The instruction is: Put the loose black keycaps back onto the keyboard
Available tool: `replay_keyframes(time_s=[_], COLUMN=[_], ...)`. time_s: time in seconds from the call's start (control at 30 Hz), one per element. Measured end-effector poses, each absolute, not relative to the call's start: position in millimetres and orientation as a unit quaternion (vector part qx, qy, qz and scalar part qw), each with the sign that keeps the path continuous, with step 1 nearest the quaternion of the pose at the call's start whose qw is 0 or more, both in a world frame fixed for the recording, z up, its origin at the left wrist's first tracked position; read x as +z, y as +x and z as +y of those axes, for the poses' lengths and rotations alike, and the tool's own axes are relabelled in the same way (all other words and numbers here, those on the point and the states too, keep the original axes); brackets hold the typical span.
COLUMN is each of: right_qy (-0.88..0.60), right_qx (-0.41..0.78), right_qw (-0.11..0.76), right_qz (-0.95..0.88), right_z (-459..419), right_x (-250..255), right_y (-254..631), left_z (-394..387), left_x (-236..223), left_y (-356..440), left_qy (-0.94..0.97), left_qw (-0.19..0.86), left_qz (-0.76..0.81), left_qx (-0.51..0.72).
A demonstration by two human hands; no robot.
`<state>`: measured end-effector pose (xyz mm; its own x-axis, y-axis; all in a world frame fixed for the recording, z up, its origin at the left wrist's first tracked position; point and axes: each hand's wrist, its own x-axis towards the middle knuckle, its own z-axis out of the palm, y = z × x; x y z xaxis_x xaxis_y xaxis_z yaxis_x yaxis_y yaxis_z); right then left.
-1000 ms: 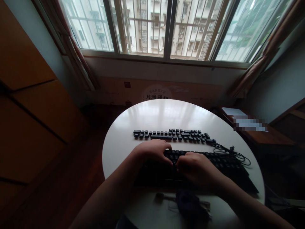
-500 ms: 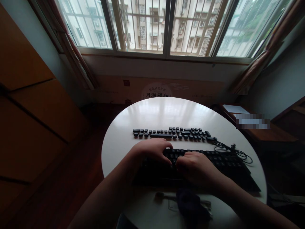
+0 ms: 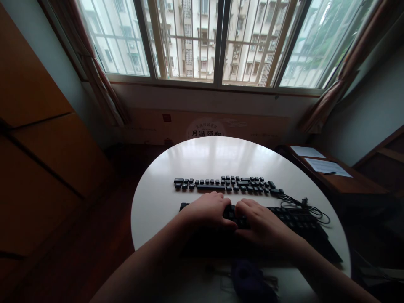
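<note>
A black keyboard [image 3: 295, 217] lies across the white round table [image 3: 158, 210], its middle covered by both my hands. My left hand [image 3: 208, 210] rests over its left half, fingers curved over the keys and the thumb apart. Close beside it, my right hand [image 3: 261, 221] reaches over the middle keys, its fingers spread from the thumb. I see nothing held in either hand; the undersides of the fingers are hidden. Behind the keyboard, loose black keycaps [image 3: 243, 183] stand in rows, a long spacebar [image 3: 210, 187] among them.
A coiled black cable [image 3: 315, 212] lies at the keyboard's back right. Nearer to me, a dark purple object [image 3: 248, 275] sits beside thin metal pieces, dim and blurred. Papers [image 3: 328, 166] lie on a brown side table [image 3: 353, 184] at right. A window fills the background.
My right hand has gone from closed, with curled fingers, to spread over the keys. My left hand has shifted slightly right. The view has tilted up a little.
</note>
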<state>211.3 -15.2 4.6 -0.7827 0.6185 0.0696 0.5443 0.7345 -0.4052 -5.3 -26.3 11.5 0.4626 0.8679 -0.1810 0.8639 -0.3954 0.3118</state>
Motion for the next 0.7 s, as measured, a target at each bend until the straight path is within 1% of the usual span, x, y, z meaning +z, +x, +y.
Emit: replay_keyframes(time_s=[0.13,0.27,0.43,0.7], right_qy=[-0.312,-0.345,-0.358,-0.325], right_qx=[0.216,0.209,0.154,0.164], right_qw=[0.148,0.181,0.155,0.091], right_qz=[-0.913,-0.897,-0.908,-0.927], right_z=[6.5,42.1,93.9,143.5], right_x=[6.0,15.4,22.1,3.6], right_y=[219.4,214.8,185.5,134.2], left_z=[-26.9,-26.8,-25.9,-26.5], left_x=[12.5,13.6,9.9,9.0], left_y=[-3.9,-4.4,-5.8,-6.7], left_qy=[0.826,0.827,0.832,0.825], left_qw=[0.191,0.202,0.190,0.208], left_qz=[0.530,0.524,0.521,0.525], left_qx=[0.004,0.000,0.017,0.016])
